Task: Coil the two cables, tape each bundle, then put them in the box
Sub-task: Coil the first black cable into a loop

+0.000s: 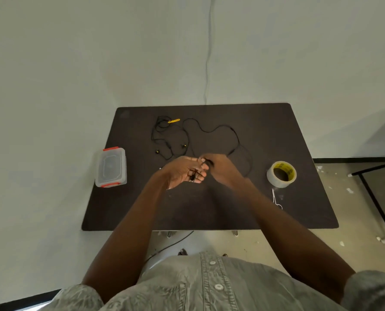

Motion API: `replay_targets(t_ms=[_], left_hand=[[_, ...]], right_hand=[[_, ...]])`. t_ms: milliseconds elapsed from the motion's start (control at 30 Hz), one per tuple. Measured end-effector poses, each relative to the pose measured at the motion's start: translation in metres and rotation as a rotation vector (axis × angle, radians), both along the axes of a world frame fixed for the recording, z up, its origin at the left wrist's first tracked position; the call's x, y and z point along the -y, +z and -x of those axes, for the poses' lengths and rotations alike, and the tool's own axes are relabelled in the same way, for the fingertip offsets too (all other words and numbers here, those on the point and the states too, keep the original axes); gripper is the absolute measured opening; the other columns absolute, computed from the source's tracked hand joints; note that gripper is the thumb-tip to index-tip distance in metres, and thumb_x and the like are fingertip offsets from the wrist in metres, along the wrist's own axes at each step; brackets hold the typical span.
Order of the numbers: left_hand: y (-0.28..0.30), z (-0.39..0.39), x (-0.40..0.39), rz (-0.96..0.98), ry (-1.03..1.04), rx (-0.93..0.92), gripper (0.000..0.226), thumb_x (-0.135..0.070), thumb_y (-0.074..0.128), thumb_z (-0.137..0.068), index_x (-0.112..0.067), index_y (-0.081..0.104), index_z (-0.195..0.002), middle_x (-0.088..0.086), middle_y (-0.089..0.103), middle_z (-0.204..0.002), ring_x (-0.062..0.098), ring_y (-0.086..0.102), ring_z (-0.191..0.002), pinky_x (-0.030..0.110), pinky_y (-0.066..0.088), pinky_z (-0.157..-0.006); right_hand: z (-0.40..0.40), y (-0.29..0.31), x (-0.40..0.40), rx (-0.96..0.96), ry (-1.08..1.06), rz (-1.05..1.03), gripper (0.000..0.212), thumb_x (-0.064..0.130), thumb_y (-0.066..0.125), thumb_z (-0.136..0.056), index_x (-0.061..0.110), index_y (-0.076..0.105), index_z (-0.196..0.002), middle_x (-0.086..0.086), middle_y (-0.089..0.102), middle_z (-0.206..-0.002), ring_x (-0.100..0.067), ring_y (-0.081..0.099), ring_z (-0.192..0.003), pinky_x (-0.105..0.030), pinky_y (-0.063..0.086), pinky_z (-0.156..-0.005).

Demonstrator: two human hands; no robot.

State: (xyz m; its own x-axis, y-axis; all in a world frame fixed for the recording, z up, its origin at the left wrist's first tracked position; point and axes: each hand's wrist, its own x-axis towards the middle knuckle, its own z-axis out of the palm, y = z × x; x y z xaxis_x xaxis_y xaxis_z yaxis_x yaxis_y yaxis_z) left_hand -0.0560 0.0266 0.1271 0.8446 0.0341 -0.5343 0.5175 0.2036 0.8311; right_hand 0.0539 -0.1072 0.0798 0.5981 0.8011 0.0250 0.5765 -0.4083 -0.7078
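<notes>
A long black cable (218, 129) snakes across the back of the dark table (209, 209) and runs down to my hands. My left hand (182, 171), palm up, has a few dark turns of this cable around its fingers. Just right of it, my right hand (218, 168) pinches the same cable, the fingertips touching the left fingers. A second black cable (164, 135) with yellow earbuds and a yellow plug lies loose at the back left. A clear plastic box (111, 167) with red clips stands shut at the left edge. A tape roll (281, 174) lies to the right.
Small scissors (276, 198) lie near the right edge, in front of the tape roll. A white wall runs behind and left of the table. A black metal frame (375, 198) stands on the floor at the right. A cord (171, 244) trails under the table's front edge.
</notes>
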Motion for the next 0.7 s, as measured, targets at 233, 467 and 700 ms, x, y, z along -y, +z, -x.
replay_targets(t_ms=[233,467,700], left_hand=[[0.012,-0.003,-0.007,0.074,0.113,-0.015,0.017,0.003,0.048,-0.095,0.002,0.065,-0.100,0.013,0.071,-0.084,0.020,0.070,-0.074,0.031,0.058,-0.070],[0.025,-0.004,-0.014,0.172,0.262,0.008,0.024,0.007,0.039,-0.094,0.001,0.062,-0.100,0.006,0.057,-0.075,0.010,0.049,-0.058,0.021,0.035,-0.051],[0.054,-0.015,-0.006,0.506,0.250,0.225,0.023,-0.007,0.047,-0.093,0.003,0.058,-0.109,0.000,0.048,-0.062,0.011,0.041,-0.052,0.024,0.034,-0.050]], right_hand=[[-0.014,0.031,0.001,-0.337,-0.015,-0.012,0.011,0.011,0.063,-0.091,0.007,0.073,-0.095,-0.008,0.070,-0.077,-0.015,0.062,-0.068,-0.028,0.051,-0.070],[-0.042,0.063,0.007,-0.709,0.007,-0.262,0.015,0.009,0.065,-0.091,-0.004,0.070,-0.095,-0.008,0.063,-0.075,-0.017,0.053,-0.067,-0.025,0.047,-0.061],[-0.030,0.063,-0.009,-0.629,-0.106,-0.311,0.017,0.027,0.067,-0.092,0.016,0.074,-0.081,-0.004,0.056,-0.063,-0.017,0.041,-0.055,-0.028,0.033,-0.050]])
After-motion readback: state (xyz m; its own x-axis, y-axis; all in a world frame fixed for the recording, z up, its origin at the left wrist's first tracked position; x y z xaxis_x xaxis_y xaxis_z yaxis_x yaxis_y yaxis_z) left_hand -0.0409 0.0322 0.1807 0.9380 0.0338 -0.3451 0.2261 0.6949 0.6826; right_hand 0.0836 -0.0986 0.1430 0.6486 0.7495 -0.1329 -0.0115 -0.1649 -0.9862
